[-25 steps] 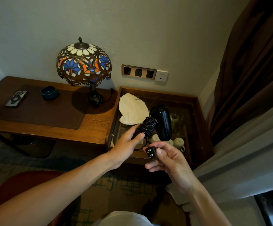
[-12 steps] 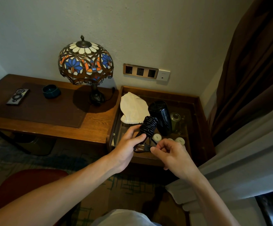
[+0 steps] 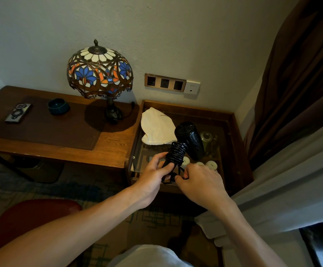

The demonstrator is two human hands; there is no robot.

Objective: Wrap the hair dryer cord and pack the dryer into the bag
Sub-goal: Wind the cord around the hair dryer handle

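Head cam: left hand [image 3: 154, 175] grips corded dryer [image 3: 188, 140] handle, right hand [image 3: 199, 180] pinches cord end, plug hidden.

Dim, warm, wide-angle edge distortion

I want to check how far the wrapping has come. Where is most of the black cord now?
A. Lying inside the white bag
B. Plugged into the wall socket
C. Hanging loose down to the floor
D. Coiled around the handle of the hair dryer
D: the cord sits in tight coils around the handle of the black hair dryer, which the left hand grips while the right hand pinches the cord's end below the handle.
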